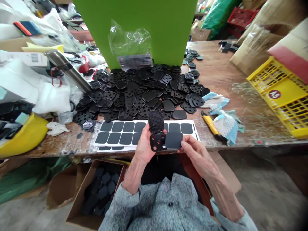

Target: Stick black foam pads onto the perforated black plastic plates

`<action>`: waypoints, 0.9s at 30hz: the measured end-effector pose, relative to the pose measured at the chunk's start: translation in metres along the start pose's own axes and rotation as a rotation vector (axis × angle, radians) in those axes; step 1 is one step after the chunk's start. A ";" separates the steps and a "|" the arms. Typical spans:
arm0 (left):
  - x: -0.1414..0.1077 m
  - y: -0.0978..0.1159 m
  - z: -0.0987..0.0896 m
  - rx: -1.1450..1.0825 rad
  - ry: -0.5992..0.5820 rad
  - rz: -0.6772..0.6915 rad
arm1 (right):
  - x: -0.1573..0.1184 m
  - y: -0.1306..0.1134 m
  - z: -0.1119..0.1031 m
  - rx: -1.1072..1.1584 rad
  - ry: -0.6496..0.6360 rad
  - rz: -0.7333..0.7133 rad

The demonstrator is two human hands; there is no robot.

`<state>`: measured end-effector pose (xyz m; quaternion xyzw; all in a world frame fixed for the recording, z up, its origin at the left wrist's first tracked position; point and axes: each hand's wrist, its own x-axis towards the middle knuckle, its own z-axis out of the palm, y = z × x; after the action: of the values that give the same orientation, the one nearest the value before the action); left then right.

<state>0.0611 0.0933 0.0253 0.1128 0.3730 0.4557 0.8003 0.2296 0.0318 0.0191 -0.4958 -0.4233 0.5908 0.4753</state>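
Observation:
My left hand (pixel 144 144) holds a black hinged plastic piece (pixel 156 121), opened out, with a ribbed half on top and a half with holes below. Between the fingertips of my right hand (pixel 194 149) is a dark square pad (pixel 173 140), whose left edge is right beside the half with holes. White sheets (pixel 195 129) bearing rows of dark square pads lie under and behind my hands at the table's front edge. Behind them spreads a large heap of black plastic pieces (pixel 149 94).
A yellow cutter (pixel 211 125) and a blue-white cloth (pixel 226 126) lie at the right, near a yellow crate (pixel 279 96). A steel flask (pixel 69 70) leans at the left. Below the table, an open carton (pixel 77 205) holds dark pads. A green panel (pixel 137 16) stands behind the heap.

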 end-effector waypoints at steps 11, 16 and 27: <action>-0.005 -0.009 0.006 0.073 0.023 0.011 | 0.000 0.010 0.010 0.105 -0.018 0.076; -0.005 -0.013 0.007 0.053 0.034 0.022 | 0.002 0.017 0.021 0.111 0.062 0.052; -0.003 -0.017 0.006 0.055 0.054 0.022 | 0.003 0.028 0.034 0.143 0.108 0.029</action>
<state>0.0749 0.0825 0.0218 0.1267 0.4056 0.4569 0.7815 0.1916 0.0288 -0.0033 -0.4977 -0.3467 0.5989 0.5228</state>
